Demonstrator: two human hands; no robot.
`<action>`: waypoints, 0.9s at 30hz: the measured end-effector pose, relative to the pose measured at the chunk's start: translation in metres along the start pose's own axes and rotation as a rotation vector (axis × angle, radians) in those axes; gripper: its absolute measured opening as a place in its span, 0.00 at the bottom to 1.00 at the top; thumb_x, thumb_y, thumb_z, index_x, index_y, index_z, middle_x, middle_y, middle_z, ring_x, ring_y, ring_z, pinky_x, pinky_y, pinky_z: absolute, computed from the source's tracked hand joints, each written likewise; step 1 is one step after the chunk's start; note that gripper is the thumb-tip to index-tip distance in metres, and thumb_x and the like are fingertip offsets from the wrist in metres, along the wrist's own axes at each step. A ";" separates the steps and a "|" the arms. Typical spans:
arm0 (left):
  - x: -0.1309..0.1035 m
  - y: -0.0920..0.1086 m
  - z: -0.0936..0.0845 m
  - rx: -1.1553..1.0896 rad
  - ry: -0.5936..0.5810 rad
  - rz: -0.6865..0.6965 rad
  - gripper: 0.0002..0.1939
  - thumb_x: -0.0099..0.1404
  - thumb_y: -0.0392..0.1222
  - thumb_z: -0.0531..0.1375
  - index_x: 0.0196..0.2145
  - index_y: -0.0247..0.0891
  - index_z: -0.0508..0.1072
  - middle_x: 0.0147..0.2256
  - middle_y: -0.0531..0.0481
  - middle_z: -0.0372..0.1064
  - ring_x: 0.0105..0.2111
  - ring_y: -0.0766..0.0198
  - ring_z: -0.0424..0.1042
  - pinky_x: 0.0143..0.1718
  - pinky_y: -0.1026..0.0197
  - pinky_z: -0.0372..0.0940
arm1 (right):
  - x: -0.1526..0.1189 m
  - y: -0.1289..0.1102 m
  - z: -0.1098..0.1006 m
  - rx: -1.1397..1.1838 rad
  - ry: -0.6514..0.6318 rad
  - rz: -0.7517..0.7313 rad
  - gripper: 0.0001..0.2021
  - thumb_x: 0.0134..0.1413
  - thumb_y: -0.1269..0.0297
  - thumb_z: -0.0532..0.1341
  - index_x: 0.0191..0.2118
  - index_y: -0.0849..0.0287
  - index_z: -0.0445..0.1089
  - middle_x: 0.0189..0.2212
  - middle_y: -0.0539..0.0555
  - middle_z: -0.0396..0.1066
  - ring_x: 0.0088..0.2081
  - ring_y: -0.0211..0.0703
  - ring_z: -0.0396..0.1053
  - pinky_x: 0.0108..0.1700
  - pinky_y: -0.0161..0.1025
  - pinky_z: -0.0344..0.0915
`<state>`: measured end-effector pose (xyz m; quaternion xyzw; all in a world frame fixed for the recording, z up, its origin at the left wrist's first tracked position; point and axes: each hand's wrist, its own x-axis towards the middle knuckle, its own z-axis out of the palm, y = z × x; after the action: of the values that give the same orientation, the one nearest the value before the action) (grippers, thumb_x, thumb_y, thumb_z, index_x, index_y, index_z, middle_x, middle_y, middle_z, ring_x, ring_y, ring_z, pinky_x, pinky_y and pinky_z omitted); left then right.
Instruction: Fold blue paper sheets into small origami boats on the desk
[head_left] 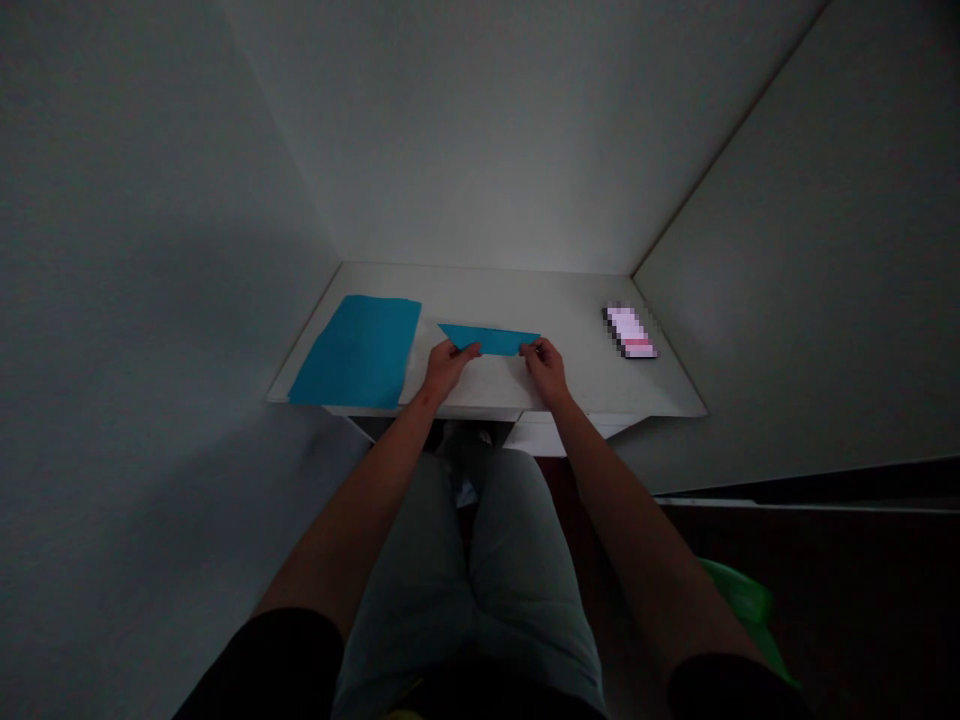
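A folded piece of blue paper (495, 341), long and narrow with slanted ends, is held level between my hands just over the white desk. My left hand (448, 368) pinches its lower left edge, thumb pointing inward. At its right end my right hand (546, 368) grips the lower corner between thumb and fingers. To the left of my left hand lies a larger blue sheet (364, 350), flat and reaching the desk's front edge. White paper seems to lie beside it, partly under my left hand, though its outline is faint.
A phone (630, 332) with a lit, blurred screen rests at the right of the white desk (585, 385). Walls close in the desk at the left, back and right. A green plastic object (742, 595) stands low at the right, partly behind my right arm.
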<state>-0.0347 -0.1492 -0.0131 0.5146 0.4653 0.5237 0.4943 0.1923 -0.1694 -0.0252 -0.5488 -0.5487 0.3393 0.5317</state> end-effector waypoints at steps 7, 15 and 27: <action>-0.003 0.004 0.002 0.044 -0.041 -0.013 0.23 0.58 0.61 0.75 0.34 0.37 0.82 0.33 0.45 0.83 0.40 0.51 0.83 0.48 0.49 0.76 | -0.003 -0.004 -0.003 -0.109 -0.087 0.007 0.28 0.55 0.30 0.66 0.33 0.55 0.77 0.26 0.53 0.74 0.35 0.51 0.72 0.38 0.45 0.69; -0.008 0.009 0.010 0.102 0.095 -0.010 0.29 0.70 0.69 0.65 0.28 0.39 0.74 0.26 0.46 0.78 0.30 0.55 0.80 0.37 0.56 0.73 | -0.008 -0.018 -0.002 -0.095 -0.030 0.075 0.41 0.63 0.22 0.48 0.24 0.56 0.74 0.19 0.51 0.65 0.26 0.43 0.64 0.36 0.42 0.64; -0.011 0.011 0.011 0.162 0.169 0.036 0.28 0.80 0.63 0.54 0.27 0.42 0.67 0.22 0.51 0.70 0.24 0.63 0.71 0.33 0.59 0.66 | -0.007 -0.016 0.000 0.137 0.080 -0.053 0.26 0.66 0.37 0.59 0.52 0.54 0.74 0.30 0.48 0.71 0.25 0.39 0.62 0.29 0.38 0.62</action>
<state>-0.0247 -0.1615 -0.0027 0.5153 0.5367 0.5347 0.4007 0.1873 -0.1786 -0.0112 -0.5096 -0.5166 0.3397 0.5984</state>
